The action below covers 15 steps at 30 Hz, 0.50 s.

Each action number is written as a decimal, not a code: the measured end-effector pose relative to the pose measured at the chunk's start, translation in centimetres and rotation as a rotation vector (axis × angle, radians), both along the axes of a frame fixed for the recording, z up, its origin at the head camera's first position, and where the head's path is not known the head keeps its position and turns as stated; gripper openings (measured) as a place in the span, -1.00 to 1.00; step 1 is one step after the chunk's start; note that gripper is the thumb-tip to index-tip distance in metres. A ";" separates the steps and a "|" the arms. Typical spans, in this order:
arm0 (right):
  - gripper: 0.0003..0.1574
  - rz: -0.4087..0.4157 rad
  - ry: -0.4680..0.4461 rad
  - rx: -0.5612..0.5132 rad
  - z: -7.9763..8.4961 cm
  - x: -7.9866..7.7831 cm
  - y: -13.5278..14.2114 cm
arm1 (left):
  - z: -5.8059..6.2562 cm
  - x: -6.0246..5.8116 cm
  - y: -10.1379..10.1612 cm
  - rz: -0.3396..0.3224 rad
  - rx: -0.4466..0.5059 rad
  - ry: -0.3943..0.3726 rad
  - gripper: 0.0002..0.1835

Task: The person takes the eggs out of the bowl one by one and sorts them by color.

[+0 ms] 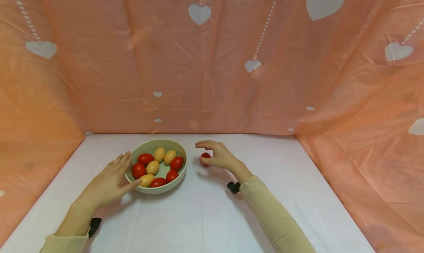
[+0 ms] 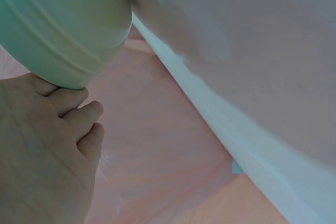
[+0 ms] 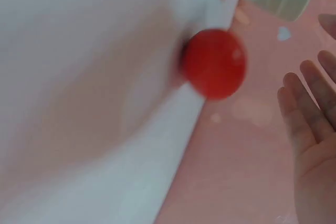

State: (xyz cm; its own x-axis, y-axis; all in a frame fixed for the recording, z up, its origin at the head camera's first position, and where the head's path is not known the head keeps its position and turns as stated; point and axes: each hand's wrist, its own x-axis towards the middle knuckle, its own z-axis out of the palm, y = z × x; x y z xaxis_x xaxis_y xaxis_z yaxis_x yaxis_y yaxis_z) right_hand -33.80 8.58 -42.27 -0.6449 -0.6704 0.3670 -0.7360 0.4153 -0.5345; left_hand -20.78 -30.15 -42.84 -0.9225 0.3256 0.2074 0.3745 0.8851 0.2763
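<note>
A pale green bowl (image 1: 183, 150) stands left of centre, with several small red and yellow tomatoes (image 1: 152, 167) inside. My left hand (image 1: 107, 183) lies along the bowl's left side, fingers straight, thumb reaching to the near rim. The left wrist view shows that hand's fingertips (image 2: 79, 95) right at the outer wall of the bowl (image 2: 68, 30). To the right of the bowl a single red tomato (image 3: 215, 64) lies on the white cloth. Over it my right hand (image 1: 220, 155) hovers, fingers extended and thumb in front; a gap shows between hand and tomato in the right wrist view.
White cloth (image 1: 198, 216) covers the table. Orange-pink sheets with pale hearts (image 1: 212, 80) hang behind and on both sides. Each wrist carries a small black mount (image 1: 233, 187).
</note>
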 end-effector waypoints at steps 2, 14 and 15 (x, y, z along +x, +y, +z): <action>-0.44 0.027 0.019 -0.015 0.5 0.3 -0.9 | 0.0 0.1 0.0 0.002 -0.002 0.003 0.07; -0.47 0.217 0.000 0.053 3.1 2.2 -6.1 | -0.2 -0.1 -0.1 0.002 -0.003 0.003 0.06; -0.47 0.233 -0.015 0.069 3.2 2.3 -6.5 | -0.2 -0.1 -0.1 0.003 -0.003 0.003 0.06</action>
